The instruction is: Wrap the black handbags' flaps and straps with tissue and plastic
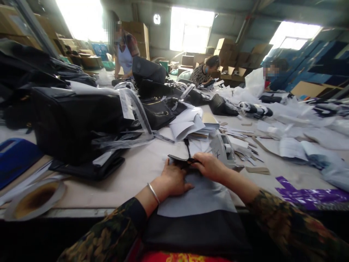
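Note:
A black bag [196, 231] lies at the table's front edge, close to my body, with a thin whitish sheet [199, 202] spread over its upper part. On that sheet my left hand [176, 179] rests flat, thumb stretched to the right and fingertips reaching under a black strap [178, 159]. My right hand [208, 165] pinches this strap between thumb and fingers. A narrow black tab [187, 147] stands up just beyond the strap. Both hands partly hide where the strap joins the bag.
Left stand a large black bag [76, 120] with clear plastic strips and a tape roll [39, 200]. Ahead lie white papers [188, 123] and a grey tape dispenser [224, 151]. Purple tape pieces [308, 194] lie right. Several people [127, 54] work across the table.

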Motion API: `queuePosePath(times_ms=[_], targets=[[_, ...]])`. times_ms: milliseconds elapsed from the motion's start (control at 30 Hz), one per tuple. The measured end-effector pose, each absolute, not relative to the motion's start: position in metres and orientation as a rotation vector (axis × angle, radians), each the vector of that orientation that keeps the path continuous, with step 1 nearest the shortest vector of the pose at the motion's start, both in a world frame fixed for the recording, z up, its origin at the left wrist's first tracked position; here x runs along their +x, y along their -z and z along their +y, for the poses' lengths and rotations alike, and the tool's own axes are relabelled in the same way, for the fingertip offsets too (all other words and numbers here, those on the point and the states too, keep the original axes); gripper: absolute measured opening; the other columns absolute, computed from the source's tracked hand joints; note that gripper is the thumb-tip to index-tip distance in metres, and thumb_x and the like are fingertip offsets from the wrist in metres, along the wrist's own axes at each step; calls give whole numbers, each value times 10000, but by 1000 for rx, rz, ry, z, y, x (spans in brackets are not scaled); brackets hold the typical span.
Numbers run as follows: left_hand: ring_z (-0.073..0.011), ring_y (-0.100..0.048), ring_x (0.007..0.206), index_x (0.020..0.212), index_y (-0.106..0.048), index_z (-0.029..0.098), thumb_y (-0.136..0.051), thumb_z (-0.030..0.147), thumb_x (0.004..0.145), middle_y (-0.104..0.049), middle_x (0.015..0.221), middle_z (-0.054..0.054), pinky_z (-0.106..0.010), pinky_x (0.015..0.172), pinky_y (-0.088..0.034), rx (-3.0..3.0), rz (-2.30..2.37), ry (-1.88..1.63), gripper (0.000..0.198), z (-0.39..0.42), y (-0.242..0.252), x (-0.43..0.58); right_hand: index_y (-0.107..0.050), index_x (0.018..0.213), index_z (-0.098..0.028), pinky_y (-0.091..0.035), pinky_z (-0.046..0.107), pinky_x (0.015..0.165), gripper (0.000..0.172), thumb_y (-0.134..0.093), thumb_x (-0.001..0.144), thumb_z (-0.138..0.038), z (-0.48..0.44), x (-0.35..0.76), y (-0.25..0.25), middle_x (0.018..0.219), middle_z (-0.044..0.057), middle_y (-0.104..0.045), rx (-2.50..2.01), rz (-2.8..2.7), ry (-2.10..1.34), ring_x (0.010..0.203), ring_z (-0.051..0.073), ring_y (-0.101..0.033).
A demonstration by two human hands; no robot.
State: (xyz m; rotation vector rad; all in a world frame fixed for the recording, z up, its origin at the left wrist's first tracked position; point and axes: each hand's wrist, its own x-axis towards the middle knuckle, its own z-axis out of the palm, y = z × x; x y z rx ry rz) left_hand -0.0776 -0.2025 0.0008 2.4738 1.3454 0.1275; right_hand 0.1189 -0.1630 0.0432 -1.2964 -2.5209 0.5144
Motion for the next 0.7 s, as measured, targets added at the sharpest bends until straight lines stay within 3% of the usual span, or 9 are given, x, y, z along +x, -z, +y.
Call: queuePosePath(times_ms=[100,233,367,567,700], targets=[[-399,-310,1479,1522,-413,311,-618,694,806,-411,1595,-118,-685,1197,-112,2466,1321,-150,838,-202,1,-79,-655,906,-186,-483,304,800,105,-552,925,-189,-183,123,-22,906,70,-699,-1316,-2402,-523,858,210,-643],[-405,-298,1483,1522,-421,287,-630,687,806,-402,1598,-127,-710,1187,-102,2446,1311,-181,846,-203,1,-83,-687,1113,-214,-504,330,908,242,-533,929,-183,-188,134,-10,1059,68,-729,-1202,-2289,-670,993,219,-668],[-362,-370,1456,1494,-462,314,-689,616,802,-473,1560,-82,-621,1225,-118,2419,1232,-277,789,-205,-3,-93,-758,1032,-236,-530,324,862,238,-537,945,-229,-183,143,-12,972,52,-731,-1116,-2355,-807,923,212,-671],[-319,-453,1400,1350,-627,319,-737,491,799,-579,1469,-38,-517,1241,-176,2366,1112,-468,588,-209,-6,-108,-735,1200,-257,-541,311,845,314,-522,968,-252,-189,151,-10,1002,56,-714,-1085,-2457,-866,916,198,-676],[-285,-565,1279,1207,-725,239,-700,426,843,-669,1339,-78,-455,1194,-317,2284,1045,-615,409,-212,-2,-125,-710,1246,-249,-535,303,879,344,-495,979,-231,-197,155,-9,1082,68,-705,-1058,-2540,-851,954,187,-681]])
